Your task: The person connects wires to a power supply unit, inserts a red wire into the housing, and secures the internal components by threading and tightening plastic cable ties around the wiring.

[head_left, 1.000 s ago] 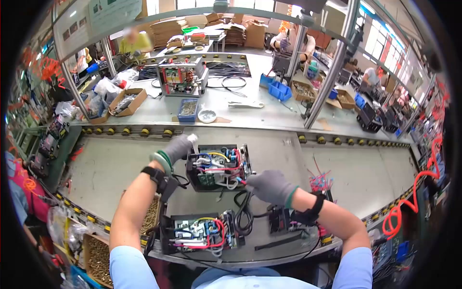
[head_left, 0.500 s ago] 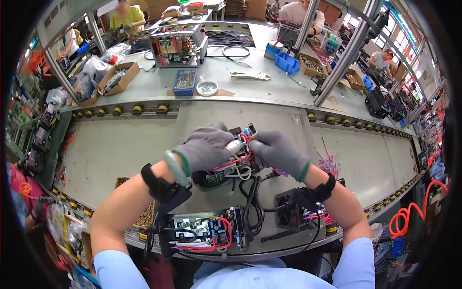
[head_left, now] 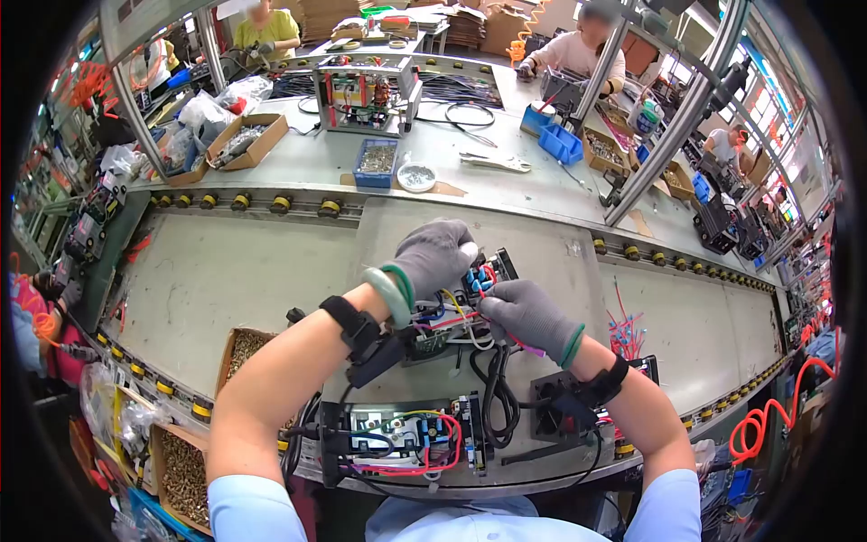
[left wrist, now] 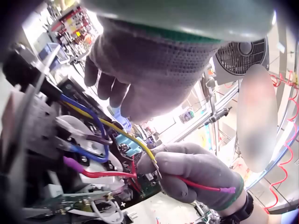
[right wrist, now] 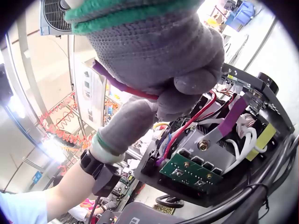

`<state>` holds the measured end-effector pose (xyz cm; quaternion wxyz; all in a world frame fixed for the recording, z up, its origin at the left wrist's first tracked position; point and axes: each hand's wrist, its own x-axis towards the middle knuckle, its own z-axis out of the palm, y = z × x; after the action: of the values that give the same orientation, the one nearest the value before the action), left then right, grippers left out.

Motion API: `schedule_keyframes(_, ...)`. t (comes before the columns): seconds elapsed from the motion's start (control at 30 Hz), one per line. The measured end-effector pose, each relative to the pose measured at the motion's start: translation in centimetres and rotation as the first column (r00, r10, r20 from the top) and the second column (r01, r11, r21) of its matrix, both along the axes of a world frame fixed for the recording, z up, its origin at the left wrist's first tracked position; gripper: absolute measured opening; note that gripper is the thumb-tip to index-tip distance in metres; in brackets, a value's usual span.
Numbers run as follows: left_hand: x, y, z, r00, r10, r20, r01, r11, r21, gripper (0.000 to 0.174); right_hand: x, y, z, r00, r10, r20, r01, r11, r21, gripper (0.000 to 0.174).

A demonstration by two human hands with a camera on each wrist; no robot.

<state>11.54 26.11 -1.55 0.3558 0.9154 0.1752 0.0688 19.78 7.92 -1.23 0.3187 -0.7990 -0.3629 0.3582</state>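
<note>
An electronics unit in a black housing (head_left: 432, 343), full of coloured wires and a green circuit board (right wrist: 191, 173), sits on the metal worktop below both gloved hands. My right hand (head_left: 535, 318) pinches a red wire (left wrist: 202, 186) between thumb and fingers; its purple end sleeve (left wrist: 228, 190) sticks out past the hand. Held over the unit's far side, my left hand (head_left: 435, 255) has its fingers loosely bent downward, near blue parts (head_left: 479, 278). No object shows in its fingers. In the left wrist view a yellow wire (left wrist: 124, 132) runs up to my right fingertips.
A second open unit (head_left: 397, 434) lies nearer me, with a looped black cable (head_left: 495, 397) beside it. Red wires (head_left: 625, 330) lie to the right. Across the roller rail stand a blue bin of screws (head_left: 376, 161), a white dish (head_left: 416, 177) and a larger unit (head_left: 366, 95).
My left hand first came from the unit's left side to beside my right hand, then shifted to its far side. My right hand moved up from the unit's lower right corner, staying near the wires.
</note>
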Motion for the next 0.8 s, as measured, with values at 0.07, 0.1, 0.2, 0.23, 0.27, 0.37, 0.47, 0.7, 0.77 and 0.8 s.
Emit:
schedule_keyframes(0.07,0.7,0.6,-0.6,0.993,-0.017,-0.115,-0.014,0.964,-0.266,0.035,-0.1,0.1,-0.3,1.0,-0.006,0.0,0.006,1.0,0.017,0.029)
schedule_keyframes(0.1,0.6,0.7,-1.3,0.994,-0.016,-0.109,-0.013,0.964,-0.265,0.035,-0.1,0.2,-0.5,1.0,-0.01,-0.006,0.01,0.999,0.032,0.029)
schedule_keyframes(0.2,-0.3,1.4,-2.4,0.997,-0.08,-0.01,0.066,0.881,-0.468,0.048,-0.1,0.3,-0.9,0.999,-0.012,0.034,0.011,0.999,0.033,0.029)
schedule_keyframes(0.23,-0.2,1.5,-2.6,0.997,-0.082,-0.006,0.069,0.88,-0.469,0.048,-0.1,0.3,-0.8,0.999,-0.016,0.034,0.015,1.0,0.022,0.03)
schedule_keyframes(0.27,0.0,1.5,-3.0,0.996,-0.087,-0.029,0.067,0.905,-0.421,0.054,-0.4,0.4,-0.3,0.999,-0.036,0.0,0.036,0.999,-0.01,0.029)
schedule_keyframes(0.37,0.1,1.0,-2.7,0.986,-0.134,-0.101,0.08,0.906,-0.416,0.065,-0.4,0.3,-0.5,0.999,-0.031,-0.032,0.032,0.999,0.04,0.028)
schedule_keyframes(0.47,-0.3,0.6,-1.6,0.972,-0.178,-0.156,0.123,0.943,-0.309,0.067,-0.6,0.4,-0.3,0.997,-0.055,-0.061,0.056,0.998,0.025,0.028)
schedule_keyframes(0.7,-0.2,0.6,-1.0,0.958,-0.217,-0.186,0.142,0.926,-0.351,0.064,-0.1,0.4,-0.5,0.998,-0.007,-0.059,0.007,1.0,0.001,0.027)
schedule_keyframes(0.77,-0.3,0.6,0.0,0.939,-0.222,-0.261,0.124,0.931,-0.345,0.065,-0.1,0.4,-0.5,0.994,-0.011,-0.106,0.018,0.998,0.067,0.025)
schedule_keyframes(0.8,0.0,0.8,-0.3,0.94,-0.243,-0.24,0.153,0.927,-0.342,0.067,-0.1,0.4,-0.4,0.994,-0.011,-0.107,0.017,0.999,0.052,0.025)
